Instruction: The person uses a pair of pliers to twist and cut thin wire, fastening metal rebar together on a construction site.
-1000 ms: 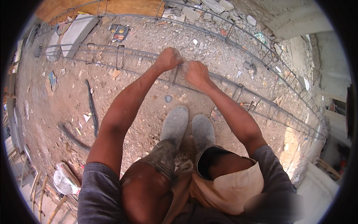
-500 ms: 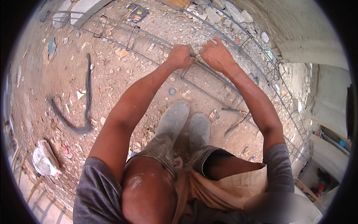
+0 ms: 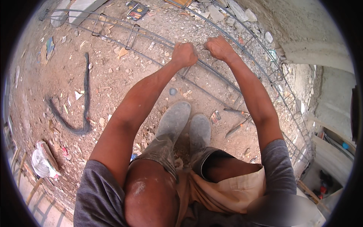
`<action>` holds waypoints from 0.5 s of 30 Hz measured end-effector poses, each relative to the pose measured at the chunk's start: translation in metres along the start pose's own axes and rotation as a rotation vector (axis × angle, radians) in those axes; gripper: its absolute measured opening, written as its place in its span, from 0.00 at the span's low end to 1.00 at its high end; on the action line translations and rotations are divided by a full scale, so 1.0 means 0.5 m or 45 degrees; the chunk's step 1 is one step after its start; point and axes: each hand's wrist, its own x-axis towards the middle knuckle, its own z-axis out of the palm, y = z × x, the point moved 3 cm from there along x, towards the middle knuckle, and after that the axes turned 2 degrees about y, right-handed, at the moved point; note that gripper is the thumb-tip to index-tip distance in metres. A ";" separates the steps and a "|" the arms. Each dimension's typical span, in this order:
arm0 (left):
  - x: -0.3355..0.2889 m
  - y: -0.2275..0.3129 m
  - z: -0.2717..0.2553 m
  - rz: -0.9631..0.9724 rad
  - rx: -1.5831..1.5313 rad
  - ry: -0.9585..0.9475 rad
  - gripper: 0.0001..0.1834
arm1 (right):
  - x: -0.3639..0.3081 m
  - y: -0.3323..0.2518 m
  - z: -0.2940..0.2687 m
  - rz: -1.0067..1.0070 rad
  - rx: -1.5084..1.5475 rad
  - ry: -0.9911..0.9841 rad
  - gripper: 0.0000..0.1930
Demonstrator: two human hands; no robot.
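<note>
My left hand (image 3: 185, 54) is closed in a fist over the long bars of a rebar cage (image 3: 132, 37), which lies on the ground in front of my boots. Just to its right, my right hand (image 3: 219, 48) is also curled closed, slightly beyond those bars, with a small gap between the two fists. What either hand grips is hidden by the fingers. A bent bundle of dark tie wire (image 3: 86, 96) rests on the dirt at the left. Pincers with dark handles and orange parts (image 3: 235, 130) lie open below my right forearm.
A second rebar cage (image 3: 259, 65) curves along the right, beside rubble (image 3: 216, 14) and a concrete wall (image 3: 314, 26). Pale slabs (image 3: 84, 9) lie at the far left. A white bag (image 3: 41, 163) sits at lower left. My grey boots (image 3: 174, 118) stand on stony dirt.
My hands have drawn a little farther apart. The right one has moved slightly away from me and its fingers have curled in; the left has turned into a tighter fist.
</note>
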 end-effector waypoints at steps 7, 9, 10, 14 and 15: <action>-0.006 0.005 -0.018 0.139 0.080 0.055 0.09 | -0.015 -0.076 -0.038 0.112 0.372 -0.429 0.13; -0.007 0.002 -0.020 0.157 -0.026 0.020 0.11 | 0.008 -0.052 -0.062 0.107 0.653 -0.431 0.14; -0.006 0.001 -0.022 0.177 -0.034 0.059 0.13 | 0.013 -0.022 -0.071 0.218 0.715 -0.371 0.16; 0.000 -0.004 -0.003 0.083 -0.043 -0.007 0.17 | -0.086 0.072 -0.049 0.729 1.113 0.187 0.21; -0.001 -0.007 -0.001 0.048 -0.059 -0.024 0.18 | -0.125 0.087 -0.043 0.781 1.179 0.414 0.22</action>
